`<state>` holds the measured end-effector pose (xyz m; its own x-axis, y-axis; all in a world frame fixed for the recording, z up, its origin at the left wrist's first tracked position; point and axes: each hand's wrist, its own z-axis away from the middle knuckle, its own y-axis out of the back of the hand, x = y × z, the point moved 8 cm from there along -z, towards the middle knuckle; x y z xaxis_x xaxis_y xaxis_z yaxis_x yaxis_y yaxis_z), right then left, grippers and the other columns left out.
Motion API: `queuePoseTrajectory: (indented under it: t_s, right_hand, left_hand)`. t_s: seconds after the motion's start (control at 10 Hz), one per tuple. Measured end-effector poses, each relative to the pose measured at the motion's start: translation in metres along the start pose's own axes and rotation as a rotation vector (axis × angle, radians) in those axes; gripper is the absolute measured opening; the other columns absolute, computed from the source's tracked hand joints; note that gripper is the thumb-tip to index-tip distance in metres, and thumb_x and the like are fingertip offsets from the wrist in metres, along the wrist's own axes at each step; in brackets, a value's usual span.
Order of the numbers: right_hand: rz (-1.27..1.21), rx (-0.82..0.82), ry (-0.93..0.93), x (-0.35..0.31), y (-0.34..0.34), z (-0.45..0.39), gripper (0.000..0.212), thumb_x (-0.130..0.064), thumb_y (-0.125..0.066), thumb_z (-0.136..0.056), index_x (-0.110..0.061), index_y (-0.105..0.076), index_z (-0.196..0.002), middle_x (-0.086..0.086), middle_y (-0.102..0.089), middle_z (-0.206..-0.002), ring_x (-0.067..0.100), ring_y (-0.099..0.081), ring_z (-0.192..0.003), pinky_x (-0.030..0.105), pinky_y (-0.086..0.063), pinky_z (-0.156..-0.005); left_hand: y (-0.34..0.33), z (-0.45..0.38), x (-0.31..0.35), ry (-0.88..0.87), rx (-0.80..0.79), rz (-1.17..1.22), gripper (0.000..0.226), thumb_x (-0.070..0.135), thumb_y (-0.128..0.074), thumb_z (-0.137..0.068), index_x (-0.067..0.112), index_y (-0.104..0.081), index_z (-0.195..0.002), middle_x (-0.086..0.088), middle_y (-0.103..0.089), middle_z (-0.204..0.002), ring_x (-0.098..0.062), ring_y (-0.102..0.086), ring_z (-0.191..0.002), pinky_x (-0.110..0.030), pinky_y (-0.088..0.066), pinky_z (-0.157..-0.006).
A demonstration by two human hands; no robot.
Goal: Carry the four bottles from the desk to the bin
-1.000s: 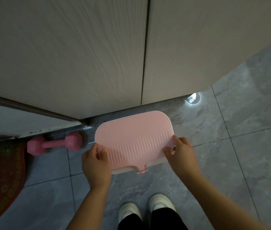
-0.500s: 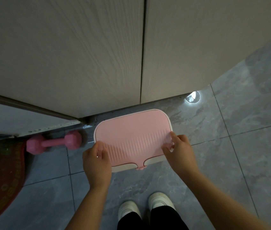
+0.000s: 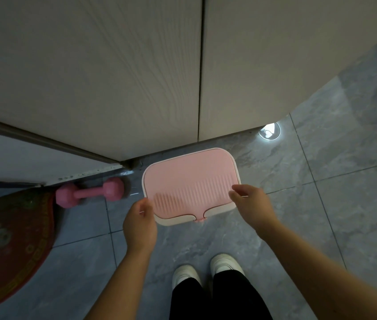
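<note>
The bin [image 3: 178, 220] stands on the floor against the cabinet, white with a ribbed pink lid [image 3: 189, 181] lying flat and closed on it. My left hand [image 3: 140, 224] is at the lid's near-left corner, fingers loosely curled and holding nothing. My right hand [image 3: 251, 203] is at the lid's right edge, thumb and fingertips just over the rim, with nothing in it. No bottles are in view; the bin's inside is hidden by the lid.
Pale wood cabinet doors [image 3: 113, 77] rise directly behind the bin. A pink dumbbell [image 3: 89, 192] lies on the grey tiles to its left, beside a red round mat [image 3: 9, 245]. My white shoes [image 3: 206, 269] stand just in front. A bright light reflection [image 3: 269, 132] shows at the right.
Both hands have slid outward and back from the lid's ribbed top to its edges. The left hand has come off the lid. The lid stays closed.
</note>
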<state>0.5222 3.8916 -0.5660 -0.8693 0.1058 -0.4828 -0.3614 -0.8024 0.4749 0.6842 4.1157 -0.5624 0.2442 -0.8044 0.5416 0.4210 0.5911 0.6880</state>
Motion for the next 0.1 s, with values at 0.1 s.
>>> queuePoseTrajectory:
  t_s: [0.1]
  right_hand:
    - [-0.07,-0.035,-0.041,-0.0046,0.0037,0.0184,0.036,-0.02,-0.05,-0.094,-0.006,-0.057,-0.127,0.012,-0.063,-0.125,0.026,-0.059,-0.113,0.038,-0.046,-0.103]
  left_hand:
    - [0.0113,0.0151,0.0013,0.078,-0.044,0.055,0.025,0.018,-0.047,-0.091,0.002,-0.066,-0.094,-0.018,-0.07,-0.097,-0.035,-0.063,-0.095,-0.038,-0.047,-0.082]
